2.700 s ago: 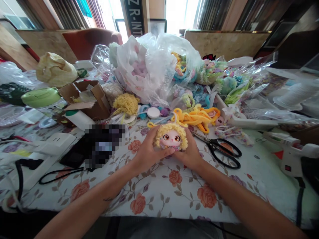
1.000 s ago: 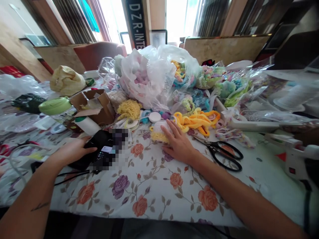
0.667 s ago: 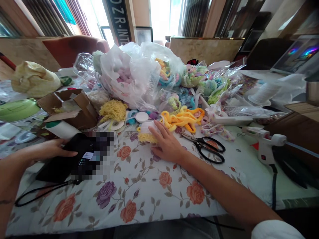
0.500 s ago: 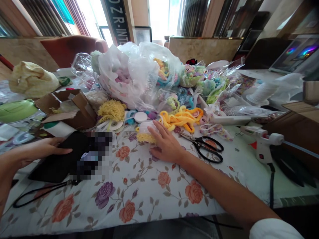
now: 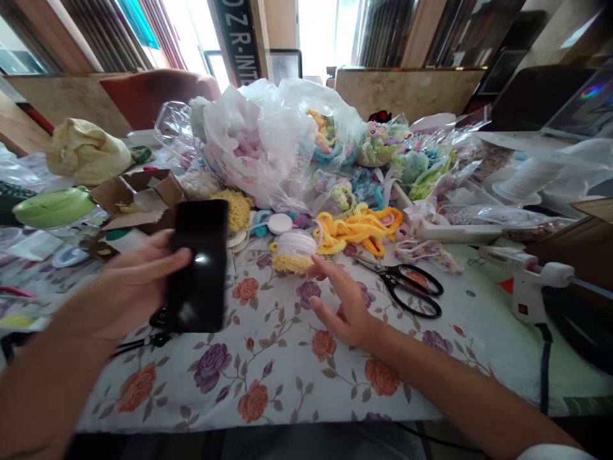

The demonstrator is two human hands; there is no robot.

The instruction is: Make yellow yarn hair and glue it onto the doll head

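My left hand point(image 5: 138, 275) grips a black smartphone point(image 5: 198, 287) by its left side, thumb across its dark glossy screen. The phone is tilted up above the tablecloth, and a black strap point(image 5: 134, 346) hangs or lies below it. My right hand point(image 5: 345, 303) hovers over the flowered cloth with fingers apart, holding nothing. Just beyond its fingertips sits a small white ribbed tub with yellow fluffy trim point(image 5: 293, 250). To the right of that hand lie black-handled scissors point(image 5: 412, 287), and behind them a tangle of orange-yellow plush cord point(image 5: 359, 230).
A big clear plastic bag of pastel plush pieces point(image 5: 282, 140) fills the back. A torn cardboard box point(image 5: 138, 198) and a green case point(image 5: 55, 207) stand at left. At right are a white glue gun point(image 5: 529, 281) with a black cable and a white tray point(image 5: 450, 231).
My left hand has lifted the phone, turned its screen toward me and moved right. My right hand has drawn back from the white tub toward me and slightly right.
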